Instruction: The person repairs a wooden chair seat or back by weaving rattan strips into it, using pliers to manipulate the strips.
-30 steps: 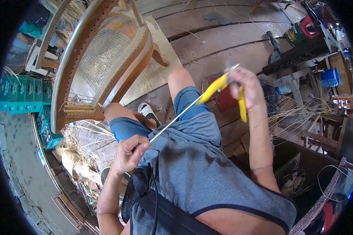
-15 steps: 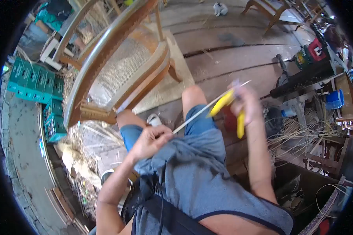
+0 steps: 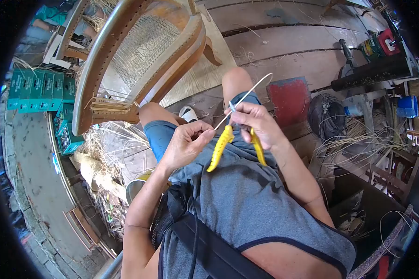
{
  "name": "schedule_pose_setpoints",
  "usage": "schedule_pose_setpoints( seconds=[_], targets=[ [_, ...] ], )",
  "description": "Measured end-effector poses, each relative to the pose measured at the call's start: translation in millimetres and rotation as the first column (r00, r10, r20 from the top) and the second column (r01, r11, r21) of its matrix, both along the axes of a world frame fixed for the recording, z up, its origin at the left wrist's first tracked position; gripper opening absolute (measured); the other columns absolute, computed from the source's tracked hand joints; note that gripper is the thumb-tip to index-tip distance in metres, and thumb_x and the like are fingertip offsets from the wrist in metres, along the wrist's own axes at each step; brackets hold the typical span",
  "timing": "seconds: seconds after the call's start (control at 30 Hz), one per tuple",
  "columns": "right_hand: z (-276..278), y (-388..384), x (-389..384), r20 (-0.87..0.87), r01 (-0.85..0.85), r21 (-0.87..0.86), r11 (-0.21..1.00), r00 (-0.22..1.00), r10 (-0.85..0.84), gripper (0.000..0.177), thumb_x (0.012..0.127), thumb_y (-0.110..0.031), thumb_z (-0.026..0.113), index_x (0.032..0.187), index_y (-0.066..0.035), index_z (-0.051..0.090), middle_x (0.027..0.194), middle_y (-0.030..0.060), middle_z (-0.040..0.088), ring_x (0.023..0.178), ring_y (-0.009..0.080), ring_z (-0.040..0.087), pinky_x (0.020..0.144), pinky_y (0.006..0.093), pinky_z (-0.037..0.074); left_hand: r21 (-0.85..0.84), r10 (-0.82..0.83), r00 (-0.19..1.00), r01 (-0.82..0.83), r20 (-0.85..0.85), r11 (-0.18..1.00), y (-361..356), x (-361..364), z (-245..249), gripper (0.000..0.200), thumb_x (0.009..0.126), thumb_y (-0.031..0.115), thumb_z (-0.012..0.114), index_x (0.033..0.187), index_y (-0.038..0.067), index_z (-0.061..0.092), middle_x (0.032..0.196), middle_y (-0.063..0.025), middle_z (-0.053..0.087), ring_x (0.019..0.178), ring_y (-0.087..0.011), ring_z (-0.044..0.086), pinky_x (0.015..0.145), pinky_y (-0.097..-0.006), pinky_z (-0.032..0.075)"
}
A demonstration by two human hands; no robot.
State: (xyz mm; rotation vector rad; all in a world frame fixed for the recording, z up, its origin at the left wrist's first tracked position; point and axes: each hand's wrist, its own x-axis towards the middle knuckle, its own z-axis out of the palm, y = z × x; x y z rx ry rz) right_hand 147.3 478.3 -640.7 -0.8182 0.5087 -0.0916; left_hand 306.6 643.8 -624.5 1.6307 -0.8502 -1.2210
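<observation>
A thin pale strip (image 3: 253,87) runs slantwise over my lap, its free end curving up past my knee. My left hand (image 3: 187,143) pinches its lower end between thumb and fingers. My right hand (image 3: 256,123) is closed around yellow-handled pliers (image 3: 221,144), the handles spread and pointing down toward me. The metal jaws, beside the right fingers, meet the strip; whether they clamp it I cannot tell. A wooden chair frame with a woven cane panel (image 3: 146,51) lies tilted in front of my left knee.
Green crates (image 3: 39,90) stand at the left. A red board (image 3: 288,100), a dark coil (image 3: 327,116) and loose cane strands (image 3: 354,144) lie at the right. A dark cylinder (image 3: 377,76) sits farther right. Part of another person (image 3: 44,28) shows at upper left.
My right hand, with the pliers, has come down and left, closer to my left hand. The strip between the hands is shorter, with more of it beyond the pliers. The view has shifted.
</observation>
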Motion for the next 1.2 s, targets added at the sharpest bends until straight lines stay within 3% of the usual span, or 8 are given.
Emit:
schedule_pose_setpoints(
  seconds=[0.1,0.17,0.23,0.4,0.83,1.1,1.17,1.2],
  targets=[
    [9,6,3,0.031,-0.028,0.021,0.999,0.999,0.028,0.02,0.092,-0.014,0.062,0.105,0.001,0.061,0.078,0.0045,0.062,0.044,0.0054,0.053,0.038,0.0156,0.04,0.027,0.019,0.999,-0.018,-0.038,0.999,0,-3,2,0.015,0.095,0.013,0.058,0.093,-0.001,0.063,0.073,0.0043,0.055,0.064,-0.0028,0.044,0.054,-0.0209,0.037],
    [7,15,5,0.022,-0.067,0.104,0.992,0.998,0.065,0.018,0.09,-0.012,0.064,0.102,0.002,0.062,0.077,0.0051,0.062,0.044,0.007,0.054,0.038,0.0163,0.042,-0.147,0.004,0.999,0.004,0.052,0.989,-2,-8,2,0.013,0.094,0.011,0.058,0.094,-0.001,0.063,0.075,0.0036,0.056,0.066,-0.0038,0.047,0.057,-0.0216,0.04],
    [6,13,3,0.024,-0.069,0.102,0.992,0.997,0.067,0.019,0.09,-0.011,0.065,0.102,0.003,0.062,0.078,0.0069,0.063,0.044,0.0083,0.055,0.039,0.0175,0.043,-0.107,0.011,0.998,-0.004,0.067,0.994,3,-9,6,0.012,0.094,0.009,0.058,0.093,-0.002,0.063,0.076,-0.0002,0.058,0.069,-0.0045,0.048,0.059,-0.0223,0.041],
    [5,11,-2,0.022,-0.094,0.045,0.995,0.995,0.093,0.018,0.09,-0.011,0.065,0.099,0.004,0.067,0.082,0.0115,0.067,0.045,0.0097,0.056,0.039,0.019,0.044,-0.122,-0.044,0.945,0.087,0.323,0.989,15,-8,22,0.01,0.093,0.007,0.058,0.095,-0.002,0.063,0.069,-0.0048,0.056,0.061,-0.006,0.047,0.054,-0.0242,0.04],
    [22,-25,-6,0.033,-0.023,0.007,1.0,0.999,0.023,0.013,0.086,-0.008,0.068,0.09,0.004,0.069,0.074,0.0085,0.066,0.041,0.0093,0.052,0.037,0.0188,0.041,-0.028,0.004,0.97,0.003,0.243,1.0,55,-2,49,0.01,0.093,0.009,0.059,0.093,0.001,0.065,0.064,0.0003,0.055,0.055,-0.0052,0.046,0.05,-0.0233,0.037],
    [38,-81,-34,0.024,0.248,-0.139,0.959,0.969,-0.247,0.017,0.089,-0.012,0.064,0.096,0.003,0.068,0.065,0.0039,0.062,0.039,0.0073,0.048,0.038,0.0193,0.039,0.027,-0.006,0.981,0.0,0.195,1.0,82,9,53,0.011,0.092,0.01,0.06,0.09,0.001,0.067,0.066,0.0,0.057,0.055,-0.0046,0.047,0.051,-0.0231,0.038],
    [26,-103,-50,0.057,0.265,-0.225,0.937,0.964,-0.259,0.021,0.09,-0.016,0.062,0.101,0.002,0.067,0.069,0.0032,0.062,0.045,0.0083,0.053,0.044,0.0209,0.044,0.002,-0.011,0.992,0.011,0.125,1.0,74,14,48,0.011,0.092,0.01,0.06,0.09,0.001,0.067,0.067,-0.0004,0.058,0.058,-0.0037,0.047,0.052,-0.0222,0.037],
    [18,-108,-53,0.078,0.376,-0.324,0.868,0.925,-0.371,0.024,0.09,-0.017,0.061,0.103,0.001,0.066,0.076,0.0042,0.064,0.053,0.0095,0.056,0.049,0.0221,0.047,0.001,0.025,0.982,-0.026,0.185,1.0,63,13,41,0.012,0.092,0.01,0.059,0.09,0.001,0.067,0.068,-0.0004,0.058,0.06,-0.0035,0.048,0.053,-0.0215,0.037]
  ],
)
